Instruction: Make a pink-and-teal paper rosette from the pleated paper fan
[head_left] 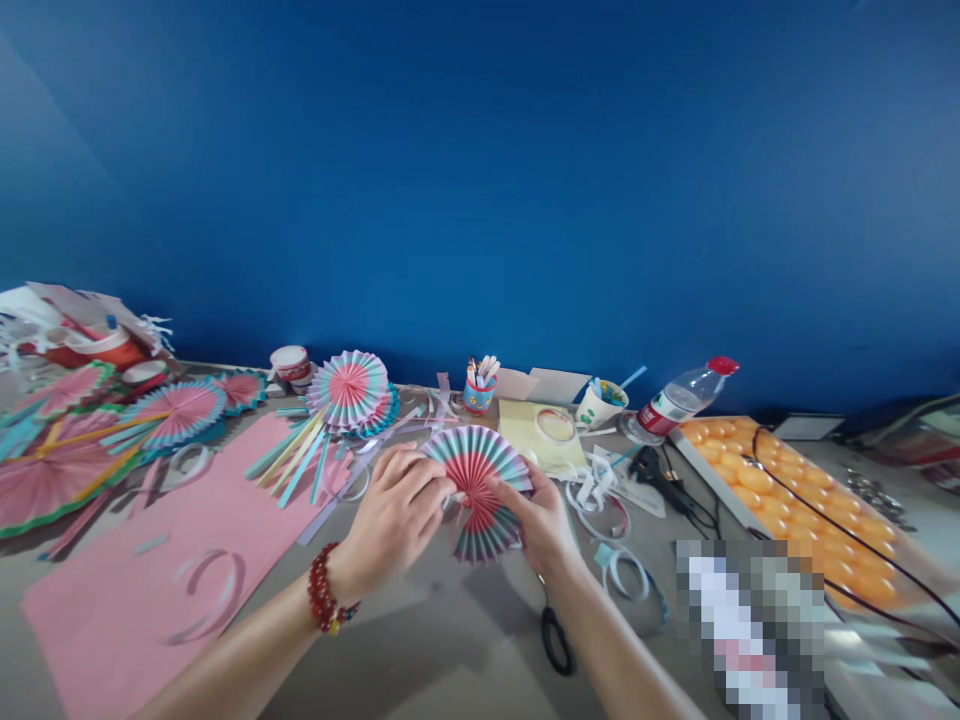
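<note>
Hands meet at the middle of the table, and between them is a pleated paper fan (474, 478), striped in red, teal and white, opened almost into a full circle and lifted just off the tabletop. The left hand (394, 515) has its fingers curled in tight, pinching the fan at its left side close to the centre fold. A red beaded bracelet (324, 590) sits on that wrist. The right hand (538, 522) grips from the other side, its thumb pressed onto the front of the pleats and its fingers tucked behind, so how far they close is hidden.

Left of the left hand lies a big pink paper sheet (135, 590) with loose paper strips on it. Just beyond the left hand, a finished rosette (349, 388) rests on a bundle of coloured sticks. Beyond the right hand there's a tape roll (556, 425) on a yellow pad (525, 445), then a paper cup (600, 405) and a tilted water bottle (679, 400). Out to the right, a black glue gun (660, 475) lies beside a tray of orange balls (795, 495). Under the right forearm, black scissors (556, 640) lie on the table.
</note>
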